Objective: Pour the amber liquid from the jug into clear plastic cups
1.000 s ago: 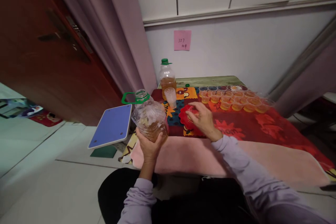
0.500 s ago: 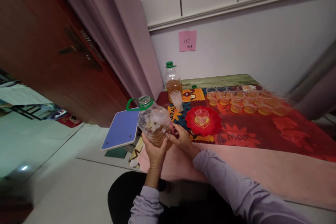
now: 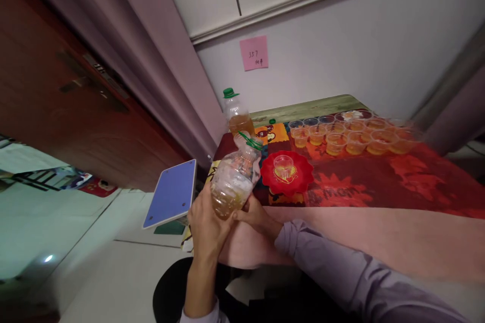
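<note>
A clear plastic bottle [image 3: 234, 181] with a green ring handle at its neck is held between both hands, its mouth tilted up and to the right. Amber liquid pools in its lower part. My left hand [image 3: 206, 217] wraps the left side and base. My right hand [image 3: 254, 216] grips the lower right side, with some of its fingers hidden behind the bottle. Just right of the bottle, a red scalloped plate [image 3: 303, 184] carries a clear plastic cup [image 3: 283, 166]. The bottle's neck partly covers a stack of clear cups [image 3: 239, 139].
A second bottle [image 3: 240, 122] with a green cap stands behind, near the wall. Several cups of amber liquid [image 3: 356, 142] fill the table's back right. A loose green cap [image 3: 272, 121] lies near the back. A blue board [image 3: 172, 192] sits at the left.
The bottle has tipped from leaning left to leaning right, its neck swinging toward the plate. Both hands turned with it, and the whole view has shifted slightly.
</note>
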{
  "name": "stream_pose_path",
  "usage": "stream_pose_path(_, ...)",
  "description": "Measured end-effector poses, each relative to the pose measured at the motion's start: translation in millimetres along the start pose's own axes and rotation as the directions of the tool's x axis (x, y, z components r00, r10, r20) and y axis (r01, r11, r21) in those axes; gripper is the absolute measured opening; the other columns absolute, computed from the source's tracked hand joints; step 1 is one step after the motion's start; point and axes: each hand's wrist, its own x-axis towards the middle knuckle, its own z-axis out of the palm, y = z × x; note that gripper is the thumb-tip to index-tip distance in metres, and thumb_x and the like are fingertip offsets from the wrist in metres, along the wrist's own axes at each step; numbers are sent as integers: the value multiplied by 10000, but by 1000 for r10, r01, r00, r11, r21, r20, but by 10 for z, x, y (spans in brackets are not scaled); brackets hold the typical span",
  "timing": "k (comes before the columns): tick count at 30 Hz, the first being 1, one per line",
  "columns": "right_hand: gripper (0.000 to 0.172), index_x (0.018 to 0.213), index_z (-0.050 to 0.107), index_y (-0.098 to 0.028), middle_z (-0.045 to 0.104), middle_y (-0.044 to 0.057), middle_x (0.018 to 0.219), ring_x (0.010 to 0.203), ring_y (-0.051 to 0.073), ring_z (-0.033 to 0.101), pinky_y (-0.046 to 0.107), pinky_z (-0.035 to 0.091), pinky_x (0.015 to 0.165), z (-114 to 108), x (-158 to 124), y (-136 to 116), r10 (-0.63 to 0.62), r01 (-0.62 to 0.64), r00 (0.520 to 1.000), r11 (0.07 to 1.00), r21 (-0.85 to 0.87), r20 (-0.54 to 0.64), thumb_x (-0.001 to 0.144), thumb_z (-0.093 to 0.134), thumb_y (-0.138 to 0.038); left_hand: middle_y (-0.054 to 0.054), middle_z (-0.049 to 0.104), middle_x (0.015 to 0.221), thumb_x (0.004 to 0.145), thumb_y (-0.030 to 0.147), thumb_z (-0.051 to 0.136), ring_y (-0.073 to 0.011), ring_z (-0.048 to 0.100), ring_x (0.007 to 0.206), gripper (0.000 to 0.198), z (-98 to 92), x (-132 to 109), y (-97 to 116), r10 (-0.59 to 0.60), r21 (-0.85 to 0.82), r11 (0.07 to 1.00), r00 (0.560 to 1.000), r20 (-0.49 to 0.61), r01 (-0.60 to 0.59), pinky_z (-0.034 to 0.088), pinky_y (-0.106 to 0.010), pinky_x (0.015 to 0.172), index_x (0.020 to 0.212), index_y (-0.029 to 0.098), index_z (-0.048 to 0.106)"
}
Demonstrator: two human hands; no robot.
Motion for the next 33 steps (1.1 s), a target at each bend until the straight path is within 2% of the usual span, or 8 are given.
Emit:
stream_pose_path(2, 1050, 1487, 512, -266, 702, 122, 1473, 1370, 335, 673, 533, 484, 1233, 68, -23, -22, 18, -23, 999, 994, 109, 41, 634, 1037, -580, -213, 693, 1424, 814, 707, 770, -437, 655, 1286, 1056, -52, -6, 16, 10, 66, 998, 1000, 26, -12, 492, -573, 1076, 1673, 204, 417)
stream_pose_path(4, 960, 1424, 578, -254, 727, 122, 1440, 1352, 344, 687, 545, 490, 1231, 105, -50, -66, 51, -60, 996, 988, 144, 69, 642, 1045, -558, -219, 678, 1444, 825, 655, 771, -435, 641, 1296, 1033, -91, -14, 50, 24, 115, 993, 998, 53, -30, 475, -573, 1081, 1679, 203, 405)
stream_pose_path(8, 809, 1346, 640, -255, 747, 110, 1416, 1363, 347, 682, 569, 478, 1247, 101, -101, -126, 108, -116, 992, 982, 148, 61, 694, 1026, -540, -229, 643, 1502, 852, 545, 753, -434, 606, 1332, 954, -140, -6, 136, 34, 185, 981, 993, 115, -55, 424, -609, 1131, 1672, 198, 410)
stream_pose_path(13, 774, 1356, 656, -260, 757, 95, 1400, 1376, 335, 672, 585, 450, 1270, 59, -125, -103, 159, -169, 984, 976, 135, 86, 726, 1013, -531, -235, 638, 1508, 851, 384, 740, -420, 592, 1335, 889, -176, 35, 241, 5, 266, 963, 987, 158, -47, 388, -647, 1164, 1654, 177, 420)
stream_pose_path(17, 719, 1338, 691, -257, 770, 91, 1369, 1381, 333, 662, 576, 448, 1269, 56, -136, -115, 176, -191, 977, 973, 127, 124, 754, 996, -545, -244, 632, 1515, 843, 283, 721, -423, 579, 1348, 846, -199, 71, 299, 32, 306, 948, 984, 174, -85, 352, -676, 1192, 1634, 163, 445)
stream_pose_path(22, 723, 1387, 665, -258, 763, 97, 1359, 1356, 318, 674, 574, 433, 1273, 58, -141, -103, 157, -176, 976, 976, 127, 150, 807, 954, -578, -230, 655, 1486, 822, 249, 720, -412, 578, 1327, 848, -212, 108, 342, 62, 306, 945, 983, 173, -113, 350, -666, 1198, 1628, 191, 463)
stream_pose_path(27, 776, 1415, 632, -279, 735, 102, 1411, 1363, 311, 669, 569, 426, 1279, 58, -138, -66, 148, -177, 975, 969, 173, 165, 789, 961, -599, -226, 647, 1499, 812, 246, 712, -412, 579, 1328, 851, -225, 148, 381, 65, 325, 937, 977, 203, -130, 334, -680, 1210, 1626, 194, 467)
stream_pose_path(33, 777, 1428, 620, -285, 714, 95, 1448, 1400, 292, 646, 555, 390, 1308, 64, -127, -56, 118, -152, 979, 966, 208, 169, 802, 954, -602, -227, 644, 1493, 808, 205, 675, -425, 576, 1333, 840, -216, 193, 430, 105, 327, 931, 977, 187, -162, 318, -696, 1217, 1625, 196, 481)
